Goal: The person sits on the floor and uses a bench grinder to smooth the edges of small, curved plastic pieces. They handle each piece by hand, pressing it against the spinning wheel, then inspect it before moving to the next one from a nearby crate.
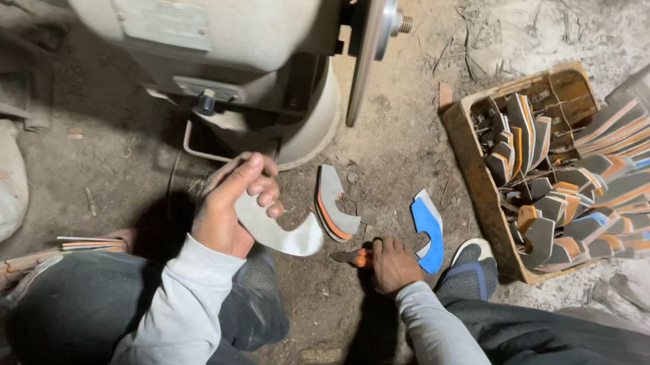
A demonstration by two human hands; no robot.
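Grinder: the big cream-coloured bench grinder (185, 15) fills the top left in front of you, its thin disc (371, 35) edge-on at the right end of the shaft.
Floor: a dusty earth floor (402, 151) strewn with chips lies under everything.
Crate: to your right a wooden crate (471, 159) is packed with curved grey, orange and blue pieces, some fanning out over its far side.
Loose pieces: a grey-and-orange curved piece (334, 204) and a blue curved piece (427, 227) lie on the floor between your hands and the crate, apart from each other.
Left hand: your left hand (230, 206) is closed around one end of the pale curved piece (280, 233), thumb up, just below the grinder's base.
Right hand: your right hand (390, 265) is down near the floor, fingers closed on a small orange-handled item (354, 257); you cannot tell more of it.
Handling: the pale curved piece looks thin, light and fairly stiff, with a hooked tip; judge it best gripped at the broad end, as you have it, keeping fingers off the narrow edge.
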